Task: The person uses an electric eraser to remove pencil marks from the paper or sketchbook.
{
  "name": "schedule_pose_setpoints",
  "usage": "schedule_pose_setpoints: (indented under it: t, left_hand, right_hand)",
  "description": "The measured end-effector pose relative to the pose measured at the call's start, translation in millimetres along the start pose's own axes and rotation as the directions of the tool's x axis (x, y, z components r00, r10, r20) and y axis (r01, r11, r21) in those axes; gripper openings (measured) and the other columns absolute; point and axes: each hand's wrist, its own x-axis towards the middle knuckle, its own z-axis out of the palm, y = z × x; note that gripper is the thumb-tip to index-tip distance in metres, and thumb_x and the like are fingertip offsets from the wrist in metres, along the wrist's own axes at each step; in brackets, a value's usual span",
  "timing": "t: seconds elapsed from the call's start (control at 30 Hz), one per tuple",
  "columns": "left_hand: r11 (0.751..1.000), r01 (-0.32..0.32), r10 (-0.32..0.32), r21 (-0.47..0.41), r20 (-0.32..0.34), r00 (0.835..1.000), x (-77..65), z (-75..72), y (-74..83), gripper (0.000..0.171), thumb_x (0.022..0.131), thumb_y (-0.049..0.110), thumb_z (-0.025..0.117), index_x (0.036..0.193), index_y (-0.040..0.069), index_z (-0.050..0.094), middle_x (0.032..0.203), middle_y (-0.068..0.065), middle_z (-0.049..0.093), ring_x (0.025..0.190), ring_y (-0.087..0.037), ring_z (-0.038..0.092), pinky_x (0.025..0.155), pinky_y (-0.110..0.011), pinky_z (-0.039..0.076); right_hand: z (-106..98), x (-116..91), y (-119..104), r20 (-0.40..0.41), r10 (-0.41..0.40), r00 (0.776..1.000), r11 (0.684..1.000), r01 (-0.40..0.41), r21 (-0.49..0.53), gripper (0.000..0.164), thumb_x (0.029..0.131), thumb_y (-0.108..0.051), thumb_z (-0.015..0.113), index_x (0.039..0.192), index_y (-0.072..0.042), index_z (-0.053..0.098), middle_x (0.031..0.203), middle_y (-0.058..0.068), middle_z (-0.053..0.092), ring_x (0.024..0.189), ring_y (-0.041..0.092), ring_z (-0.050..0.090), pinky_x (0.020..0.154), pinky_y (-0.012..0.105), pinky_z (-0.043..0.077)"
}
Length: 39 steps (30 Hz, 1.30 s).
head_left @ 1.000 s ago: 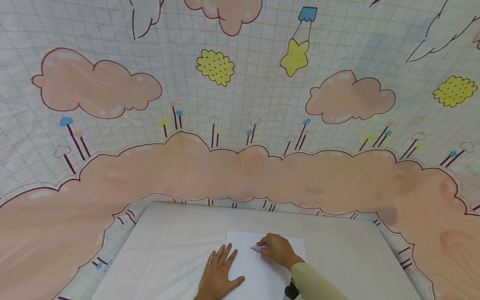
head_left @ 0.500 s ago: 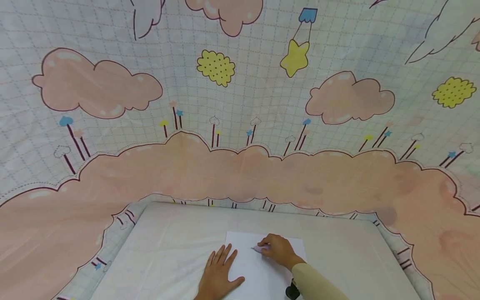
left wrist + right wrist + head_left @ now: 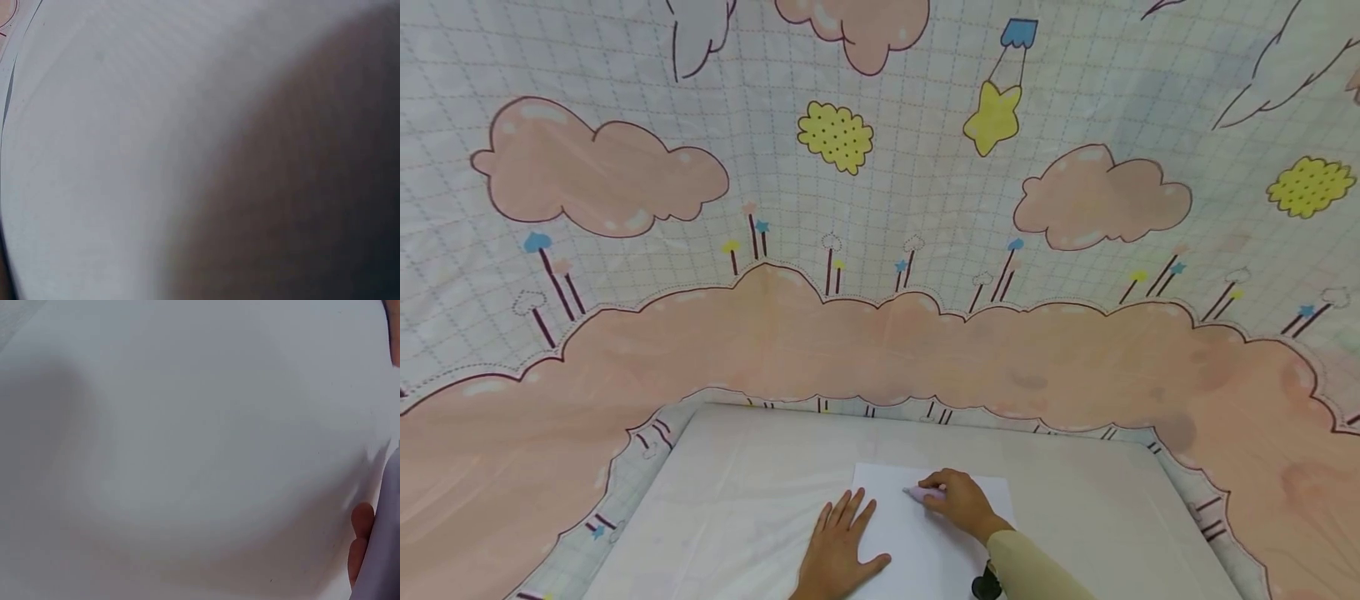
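My right hand (image 3: 962,504) grips a pale purple pen (image 3: 919,494) with a thick body and a thin pointed tip. Its tip is at the upper part of a white sheet of paper (image 3: 917,558). In the right wrist view the pen's body (image 3: 382,544) runs along the right edge, fingertips (image 3: 362,520) curled beside it. My left hand (image 3: 841,550) lies flat with fingers spread, on the sheet's left edge. Only a dark blurred part of that hand (image 3: 312,187) shows in the left wrist view. No clear marks show on the paper.
A white-covered table (image 3: 760,467) carries the sheet. Behind and around it hangs a cloth (image 3: 880,350) printed with clouds and stars. A small black device (image 3: 985,583) sits under the right sleeve (image 3: 1030,567).
The pen's tip has shifted slightly toward the sheet's far edge, and the right hand a little to the right. The left hand stays in place on the paper.
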Motion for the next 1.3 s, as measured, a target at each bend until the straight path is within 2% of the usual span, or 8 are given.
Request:
schedule_pose_setpoints:
  t: [0.17,0.27,0.43,0.63,0.8,1.0,1.17,1.3]
  left_hand:
    - [1.0,-0.016,0.016,-0.008,-0.033,0.999,-5.3,7.3,0.3,0.089,0.082,0.084,0.04,0.144,0.022,0.052,0.154,-0.005,0.043,0.141,-0.029,0.039,0.111,-0.055,0.032]
    - [1.0,-0.022,0.021,-0.02,-0.036,0.999,-8.3,10.6,1.3,0.088,0.082,0.083,0.041,0.144,0.022,0.052,0.154,-0.005,0.044,0.141,-0.029,0.04,0.111,-0.056,0.033]
    - [1.0,-0.014,0.014,-0.011,-0.045,0.999,-4.9,10.5,3.3,0.088,0.082,0.083,0.042,0.145,0.022,0.051,0.155,-0.004,0.041,0.142,-0.029,0.038,0.113,-0.055,0.031]
    - [1.0,0.012,-0.012,-0.026,-0.023,1.0,0.0,5.0,4.2,0.088,0.081,0.082,0.045,0.145,0.021,0.05,0.156,-0.004,0.039,0.144,-0.029,0.034,0.116,-0.055,0.028]
    - [0.999,0.015,-0.016,-0.052,-0.015,1.0,0.4,3.3,5.6,0.088,0.082,0.081,0.046,0.146,0.02,0.049,0.157,-0.005,0.038,0.145,-0.029,0.033,0.116,-0.056,0.026]
    - [0.999,0.003,-0.006,-0.051,-0.054,0.999,1.9,7.3,5.6,0.088,0.082,0.082,0.045,0.144,0.02,0.051,0.156,-0.005,0.04,0.144,-0.03,0.034,0.115,-0.056,0.027]
    - [0.999,-0.004,0.0,-0.046,-0.077,0.997,0.2,8.6,2.7,0.089,0.081,0.083,0.044,0.143,0.02,0.052,0.155,-0.004,0.042,0.142,-0.03,0.037,0.113,-0.055,0.029]
    - [0.999,-0.015,0.012,-0.047,-0.064,0.998,0.0,5.4,1.3,0.088,0.082,0.081,0.045,0.144,0.02,0.051,0.155,-0.005,0.041,0.143,-0.03,0.036,0.114,-0.055,0.028]
  right_hand:
    - [-4.1,-7.7,11.0,-0.01,0.056,0.998,0.99,-0.054,0.133,0.03,0.079,-0.02,0.082,0.106,-0.011,0.075,0.099,0.002,0.072,0.085,0.014,0.061,0.074,0.029,0.052]
    - [-13.3,-15.1,19.7,-0.044,0.143,0.989,0.971,-0.131,0.199,0.034,0.079,-0.014,0.082,0.111,-0.007,0.072,0.098,0.005,0.069,0.078,0.012,0.058,0.065,0.024,0.051]
    - [-41.5,-23.3,35.9,-0.153,0.32,0.935,0.911,-0.259,0.321,0.039,0.08,-0.004,0.078,0.117,-0.002,0.066,0.099,0.013,0.063,0.067,0.013,0.06,0.056,0.022,0.053]
    - [-62.5,-37.2,51.7,-0.248,0.44,0.863,0.862,-0.33,0.384,0.036,0.082,0.001,0.073,0.116,0.005,0.063,0.094,0.016,0.061,0.062,0.013,0.063,0.054,0.022,0.054]
    - [-65.3,-59.3,65.0,-0.326,0.5,0.802,0.853,-0.392,0.345,0.033,0.084,-0.007,0.073,0.115,0.004,0.066,0.092,0.015,0.062,0.071,0.015,0.059,0.057,0.022,0.05]
    - [-64.9,-82.2,81.7,-0.421,0.533,0.734,0.846,-0.468,0.256,0.033,0.083,-0.015,0.075,0.11,0.003,0.07,0.084,0.01,0.062,0.076,0.017,0.052,0.065,0.027,0.039]
    - [-57.8,-99.5,90.3,-0.429,0.563,0.707,0.826,-0.495,0.269,0.036,0.081,-0.015,0.074,0.11,0.006,0.069,0.082,0.01,0.058,0.074,0.017,0.051,0.063,0.027,0.038]
    - [-51.9,-109.9,93.6,-0.459,0.565,0.685,0.824,-0.501,0.266,0.035,0.08,-0.013,0.074,0.11,0.005,0.07,0.082,0.01,0.058,0.073,0.016,0.05,0.062,0.026,0.038]
